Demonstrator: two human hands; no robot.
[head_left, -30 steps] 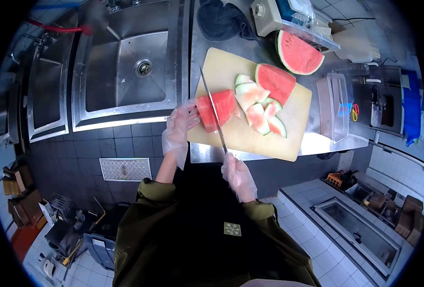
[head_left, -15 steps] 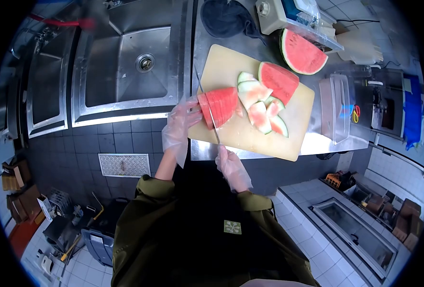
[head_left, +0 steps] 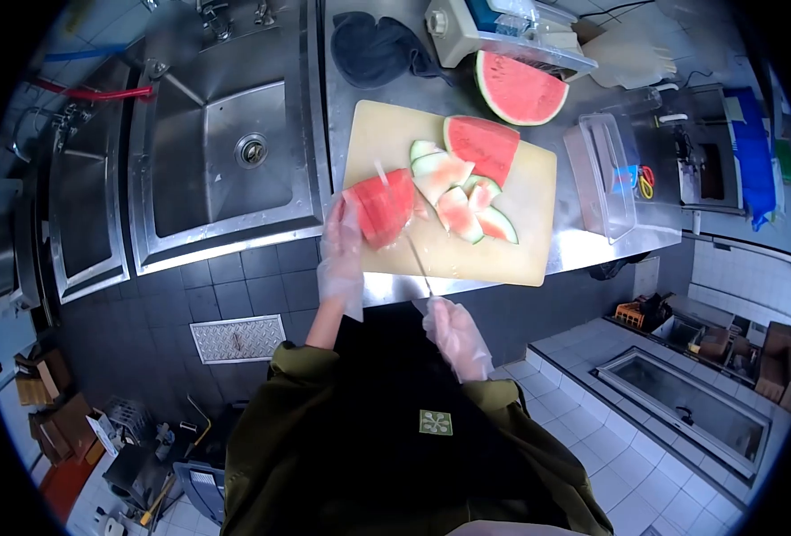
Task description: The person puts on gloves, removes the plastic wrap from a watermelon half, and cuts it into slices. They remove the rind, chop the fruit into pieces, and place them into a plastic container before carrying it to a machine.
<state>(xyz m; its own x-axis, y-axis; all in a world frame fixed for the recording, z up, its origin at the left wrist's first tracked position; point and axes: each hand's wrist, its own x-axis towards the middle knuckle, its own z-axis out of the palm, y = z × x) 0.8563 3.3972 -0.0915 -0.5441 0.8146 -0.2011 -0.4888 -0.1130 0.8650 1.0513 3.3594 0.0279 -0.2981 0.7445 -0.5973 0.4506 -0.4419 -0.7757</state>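
A peeled, red watermelon piece (head_left: 379,213) with cut lines across it lies at the left of the cream cutting board (head_left: 494,263). My left hand (head_left: 342,255), in a clear plastic glove, holds its left side. My right hand (head_left: 458,335), gloved too, is closed around a knife (head_left: 420,259) at the board's front edge. The blade points away from me over the board and is blurred near the melon. Several pale green-edged rind pieces (head_left: 453,204) lie mid-board. Behind them sits another watermelon chunk (head_left: 485,147), its red flesh showing.
A large cut watermelon with rind (head_left: 522,89) stands behind the board, near a white appliance (head_left: 494,36). A dark cloth (head_left: 378,49) lies at the back left. To the right is a clear plastic container (head_left: 605,179) beside scissors (head_left: 646,181). A metal sink (head_left: 248,152) is at left.
My right hand has drawn the knife toward me and right, away from lying across the melon piece. My left hand stays at the melon's side. The whole view has shifted slightly.
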